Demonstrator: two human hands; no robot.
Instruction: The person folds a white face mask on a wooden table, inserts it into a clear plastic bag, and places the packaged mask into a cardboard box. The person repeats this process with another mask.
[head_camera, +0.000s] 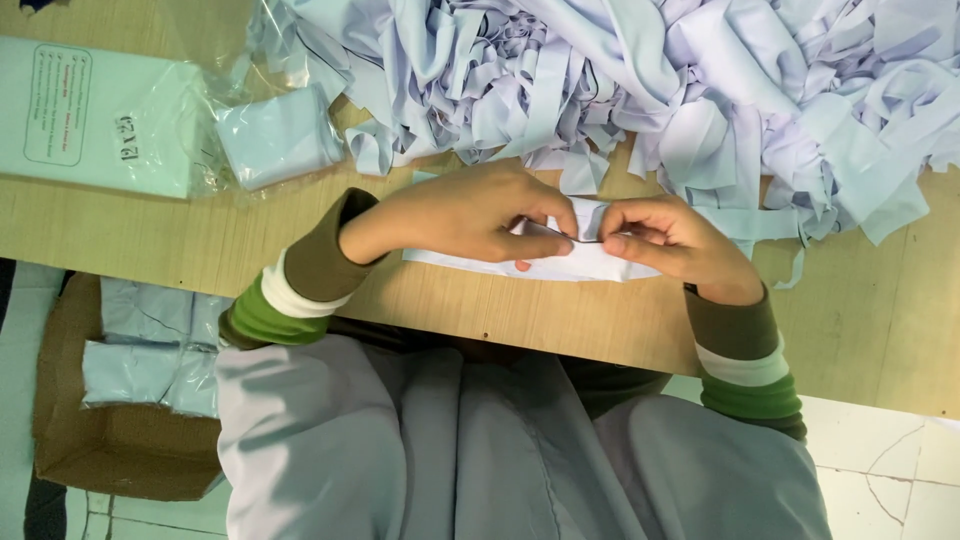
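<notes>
Landmark: white fabric strip (560, 262), lying flat on the wooden bench (150, 235) right at its near edge, in front of the person

Left hand (470, 215): curled over the strip's left half, thumb and forefinger pinched shut on the fabric at the strip's centre; one fingertip shows below the strip's lower edge

Right hand (665, 240): closed on the strip's right half, fingertips pinching the fabric right next to the left hand's pinch. The two pinches nearly touch. A thin dark line runs between them; can't tell if it is a thread, a needle or a fold shadow

Both sleeves: brown with green and white striped cuffs

Behind the strip, far side of the bench: big loose pile of pale fabric strips (650, 80), tangled, its front edge just beyond the hands, a few loose ends hanging down right of the strip

Left of the strip, well apart: flat pale-green packet (95, 115) with a printed label, and beside it a clear plastic bag with folded pale fabric (280, 135), closer to the strip

Below-left of the strip, off the bench at floor level: open cardboard box (120, 445) holding more bagged pale fabric bundles

Near edge: the person's lap in pale grey cloth, tiled floor to the right
</notes>
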